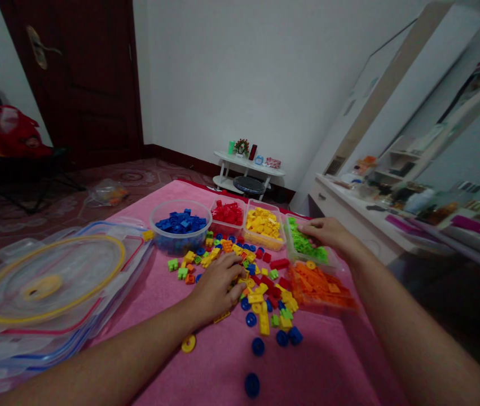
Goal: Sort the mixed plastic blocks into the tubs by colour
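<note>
My left hand [218, 285] reaches into a loose pile of mixed toy building bricks on the pink cloth. Its fingers are curled over the pile, and what they hold is hidden. Yellow bricks [264, 322] and red bricks [274, 290] lie just right of it. My right hand [327, 234] is over the clear box of green bricks [301, 242], its fingers apart at the bricks' surface; no brick shows in them. Close below that box stands a box of orange bricks [320, 286]. Blue wheels [258, 346] and a yellow ring [188, 343] lie nearer me.
A round tub of blue bricks [183, 223], a box of red bricks [228, 213] and a box of yellow bricks [264, 223] line the far side. Stacked clear lids [79, 282] lie at left. A cluttered white dresser [349, 206] stands at right, beyond the pink cloth [150, 338].
</note>
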